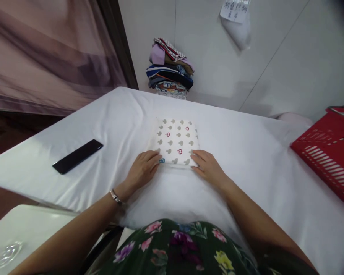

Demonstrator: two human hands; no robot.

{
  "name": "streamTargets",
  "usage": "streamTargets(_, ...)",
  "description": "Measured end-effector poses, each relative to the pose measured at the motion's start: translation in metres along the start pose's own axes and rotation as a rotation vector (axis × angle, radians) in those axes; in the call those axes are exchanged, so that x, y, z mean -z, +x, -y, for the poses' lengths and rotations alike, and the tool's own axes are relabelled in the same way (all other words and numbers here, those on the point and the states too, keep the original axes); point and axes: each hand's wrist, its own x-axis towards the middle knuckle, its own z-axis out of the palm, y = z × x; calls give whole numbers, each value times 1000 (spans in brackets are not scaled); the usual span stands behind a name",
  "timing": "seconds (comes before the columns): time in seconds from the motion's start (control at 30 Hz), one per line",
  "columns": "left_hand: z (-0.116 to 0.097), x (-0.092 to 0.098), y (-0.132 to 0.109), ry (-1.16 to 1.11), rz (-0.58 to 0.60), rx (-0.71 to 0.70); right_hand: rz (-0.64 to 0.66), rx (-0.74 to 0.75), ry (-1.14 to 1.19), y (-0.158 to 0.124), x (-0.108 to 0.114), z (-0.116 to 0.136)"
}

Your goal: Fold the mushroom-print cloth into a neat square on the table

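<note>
A folded white cloth with small mushroom prints lies flat on the white-covered table. My left hand rests at its near left corner, fingers stretched out and lying flat on the edge. My right hand rests at the near right corner, fingers likewise flat and touching the cloth. Neither hand grips anything. A watch or bracelet sits on my left wrist.
A black phone lies on the table to the left. A red plastic basket stands at the right edge. A stack of folded clothes sits at the far side by the wall. A white surface is at lower left.
</note>
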Motion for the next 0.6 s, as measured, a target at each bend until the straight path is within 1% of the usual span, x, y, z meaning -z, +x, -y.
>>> streamTargets(0.1,3,1,5,61,-6,9,-13,5,-35,1,-2,4)
streamTargets(0.23,7,0,5,84,-5,49,-27,18,-46,1,-2,7)
streamTargets(0.4,13,-4,-1,69,33,-5,7,38,-7,3,-2,11)
streamTargets(0.5,12,1,0,32,19,-8,21,21,-10,4,-3,11)
streamTargets(0.6,6,10,10,-14,-14,23,31,15,-7,6,-4,11)
